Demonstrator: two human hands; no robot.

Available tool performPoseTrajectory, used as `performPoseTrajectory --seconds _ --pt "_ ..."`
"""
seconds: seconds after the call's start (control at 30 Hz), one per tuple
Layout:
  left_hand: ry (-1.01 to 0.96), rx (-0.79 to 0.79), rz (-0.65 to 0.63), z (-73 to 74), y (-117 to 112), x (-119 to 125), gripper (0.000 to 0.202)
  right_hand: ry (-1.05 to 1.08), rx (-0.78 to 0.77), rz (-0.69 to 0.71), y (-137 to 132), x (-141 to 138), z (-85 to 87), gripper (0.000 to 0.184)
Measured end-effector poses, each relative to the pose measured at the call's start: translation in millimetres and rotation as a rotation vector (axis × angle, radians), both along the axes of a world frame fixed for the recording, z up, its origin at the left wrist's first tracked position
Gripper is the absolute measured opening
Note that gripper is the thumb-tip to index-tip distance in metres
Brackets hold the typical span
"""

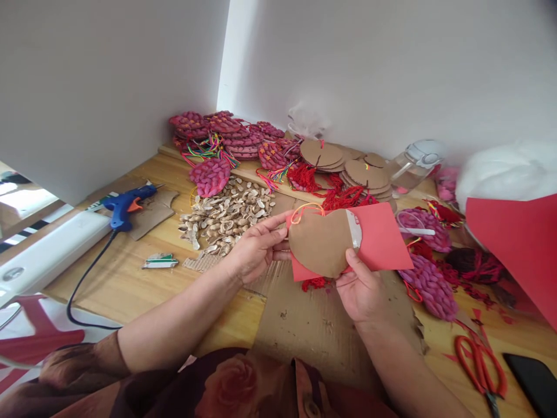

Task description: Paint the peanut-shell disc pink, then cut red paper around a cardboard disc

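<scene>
A brown cardboard heart (322, 244) lies flat against a sheet of red paper (385, 238), both held up above the table. My left hand (261, 247) pinches the left edge, near an orange cord loop (307, 212) at the heart's top. On the lower right, my right hand (359, 284) grips heart and paper together, thumb on the front. A whitish printed strip (354, 228) shows along the heart's right side. Red tassel threads (316, 284) hang just below the paper; whether they are attached to it I cannot tell.
Peanut shells (235, 212) are heaped left of centre, by a blue glue gun (124, 203) on cardboard. Pink decorated pieces (239, 142) and cardboard discs (322, 154) are stacked behind. Red-handled scissors (481, 366) and a black phone (531, 380) lie at right.
</scene>
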State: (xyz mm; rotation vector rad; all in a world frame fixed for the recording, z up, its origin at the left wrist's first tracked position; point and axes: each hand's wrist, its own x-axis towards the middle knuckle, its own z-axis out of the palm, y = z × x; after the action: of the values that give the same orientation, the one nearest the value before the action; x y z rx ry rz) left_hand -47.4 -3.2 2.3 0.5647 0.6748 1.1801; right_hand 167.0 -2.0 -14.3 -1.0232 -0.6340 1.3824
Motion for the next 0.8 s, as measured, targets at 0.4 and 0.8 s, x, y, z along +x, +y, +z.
performPoseTrajectory --seconds 0.4,0.8 --pt "0.078 0.015 0.042 -3.8 1.5 1.5 0.038 0.019 0.013 -0.032 0.3 -1.7 6.3 0.057" --pt "0.064 -0.033 0.032 -2.2 1.0 3.4 0.033 0.048 0.012 -0.021 2.7 3.3 -2.3 0.051"
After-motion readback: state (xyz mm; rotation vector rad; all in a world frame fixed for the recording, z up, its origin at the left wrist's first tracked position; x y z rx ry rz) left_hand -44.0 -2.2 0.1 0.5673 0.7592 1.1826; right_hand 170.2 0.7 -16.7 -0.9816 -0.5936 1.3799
